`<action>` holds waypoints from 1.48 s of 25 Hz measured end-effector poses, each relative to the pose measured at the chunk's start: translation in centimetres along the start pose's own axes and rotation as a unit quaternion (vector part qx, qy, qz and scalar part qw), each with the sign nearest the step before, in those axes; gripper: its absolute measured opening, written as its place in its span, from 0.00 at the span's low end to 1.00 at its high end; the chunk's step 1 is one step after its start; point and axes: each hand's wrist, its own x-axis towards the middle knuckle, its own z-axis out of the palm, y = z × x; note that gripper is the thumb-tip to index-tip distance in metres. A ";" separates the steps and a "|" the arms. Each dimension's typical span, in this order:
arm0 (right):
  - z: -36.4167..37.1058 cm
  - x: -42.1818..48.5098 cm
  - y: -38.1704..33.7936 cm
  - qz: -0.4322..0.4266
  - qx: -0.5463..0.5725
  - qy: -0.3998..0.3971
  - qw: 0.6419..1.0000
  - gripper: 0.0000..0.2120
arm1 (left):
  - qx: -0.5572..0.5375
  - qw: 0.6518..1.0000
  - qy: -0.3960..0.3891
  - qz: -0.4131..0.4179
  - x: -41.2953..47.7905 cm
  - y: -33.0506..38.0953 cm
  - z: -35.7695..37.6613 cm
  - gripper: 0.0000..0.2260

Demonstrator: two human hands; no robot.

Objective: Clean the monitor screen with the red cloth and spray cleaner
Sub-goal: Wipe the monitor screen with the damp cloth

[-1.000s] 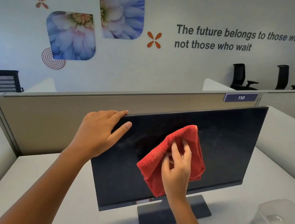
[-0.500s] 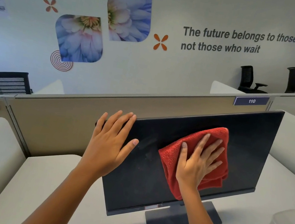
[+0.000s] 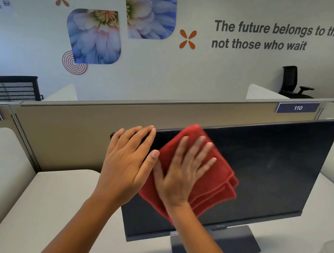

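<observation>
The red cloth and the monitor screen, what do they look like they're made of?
The red cloth, pressed flat under the right hand, looks like soft microfibre or terry: a matte, fuzzy surface folded into thick layers. The monitor screen looks like a smooth dark panel, glass or coated plastic, with faint smudgy sheen; which one can't be told. The left hand steadies its top corner.

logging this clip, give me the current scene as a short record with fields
activity: wiping the monitor screen
monitor: dark, upright on its stand, on a white desk
red cloth: folded, pressed flat on the left part of the screen
right hand: palm flat on the cloth, fingers spread
left hand: open, on the monitor's top left corner
spray cleaner: not clearly visible
behind: beige partition
</observation>
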 end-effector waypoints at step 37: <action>-2.6 -1.4 11.0 0.486 0.079 0.024 0.870 0.43 | -0.105 0.993 0.013 -0.044 0.1 0.7 -0.4 0.25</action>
